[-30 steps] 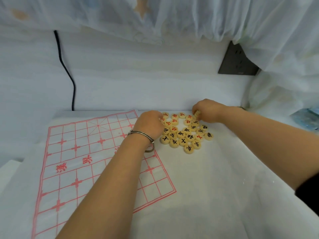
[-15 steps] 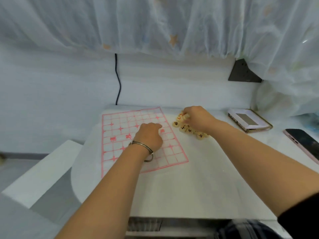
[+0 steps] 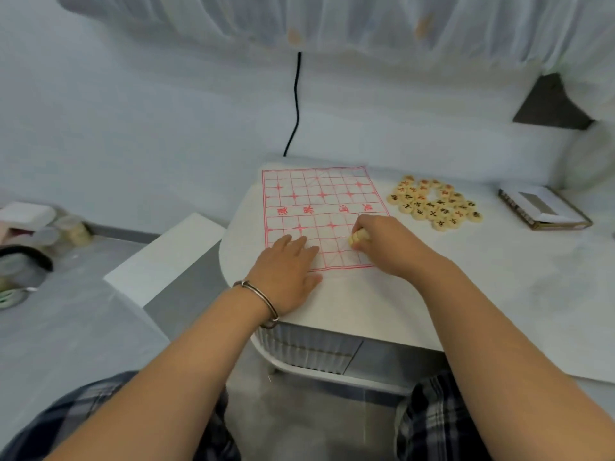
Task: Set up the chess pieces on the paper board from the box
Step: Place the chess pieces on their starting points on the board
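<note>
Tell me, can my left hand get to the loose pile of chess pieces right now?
Probably not directly. The left hand lies flat on the near corner of the paper board, and the right hand, gripping a few pieces, sits between it and the pile.

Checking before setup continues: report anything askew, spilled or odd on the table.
Nothing looks damaged or spilled. The paper board lies flat under the left hand, which presses its near corner. The pieces sit in a loose heap right of the board, none on it yet; the right hand grips a few over its near edge.
</note>
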Motion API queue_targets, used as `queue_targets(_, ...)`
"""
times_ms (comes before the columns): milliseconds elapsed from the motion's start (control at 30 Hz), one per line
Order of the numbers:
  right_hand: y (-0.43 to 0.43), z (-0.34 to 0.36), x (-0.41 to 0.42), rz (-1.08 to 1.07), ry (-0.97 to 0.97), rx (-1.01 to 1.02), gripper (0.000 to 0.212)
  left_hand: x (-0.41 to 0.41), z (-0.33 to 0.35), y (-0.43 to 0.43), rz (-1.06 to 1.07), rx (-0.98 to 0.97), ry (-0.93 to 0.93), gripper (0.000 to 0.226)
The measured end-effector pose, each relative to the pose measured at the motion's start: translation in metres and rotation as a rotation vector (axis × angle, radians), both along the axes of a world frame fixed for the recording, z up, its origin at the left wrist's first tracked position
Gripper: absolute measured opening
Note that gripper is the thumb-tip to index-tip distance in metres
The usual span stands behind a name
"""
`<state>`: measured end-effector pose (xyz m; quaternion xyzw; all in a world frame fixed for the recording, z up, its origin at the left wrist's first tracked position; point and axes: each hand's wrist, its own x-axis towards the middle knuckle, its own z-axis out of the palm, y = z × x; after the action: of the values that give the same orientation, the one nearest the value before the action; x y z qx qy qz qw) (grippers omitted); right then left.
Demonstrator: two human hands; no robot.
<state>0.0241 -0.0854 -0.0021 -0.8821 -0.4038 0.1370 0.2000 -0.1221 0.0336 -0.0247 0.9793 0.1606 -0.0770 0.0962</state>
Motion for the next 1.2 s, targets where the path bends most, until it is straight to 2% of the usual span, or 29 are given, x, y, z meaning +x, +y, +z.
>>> queue_targets(167, -0.01, 0.0, -0.003, -0.004, -0.079, -0.097, 0.009, 0.001, 0.004, -0.009, -0.094, 0.103, 0.028, 0.064)
queue_targets(300, -0.007, -0.004, -0.009, 0.109, -0.194, -0.219, 0.017, 0.01, 0.007, -0.017, -0.118, 0.101, 0.058, 0.064)
queue_targets(400, -0.006, -0.006, -0.012, 0.155, -0.204, -0.269, 0.023, 0.014, 0.008, -0.024, -0.122, 0.097, 0.083, 0.063)
queue_targets(533, -0.017, 0.006, -0.001, 0.042, -0.179, -0.164, 0.035, 0.011, 0.007, -0.03, -0.102, 0.088, 0.1, 0.067)
queue_targets(633, -0.032, 0.009, 0.009, -0.051, -0.062, -0.052, 0.033, 0.009, 0.006, -0.029, -0.082, 0.07, 0.117, 0.07)
queue_targets(733, -0.043, 0.002, 0.019, -0.091, 0.024, -0.028, 0.03, 0.017, 0.005, -0.027, -0.089, 0.064, 0.085, 0.07)
queue_targets(900, -0.047, -0.002, 0.026, -0.061, 0.058, -0.022, 0.019, 0.037, 0.003, -0.027, -0.124, 0.046, 0.046, 0.067)
queue_targets(1200, -0.039, -0.004, 0.026, 0.047, -0.049, -0.105, 0.016, 0.045, 0.0, -0.027, -0.152, 0.055, 0.032, 0.06)
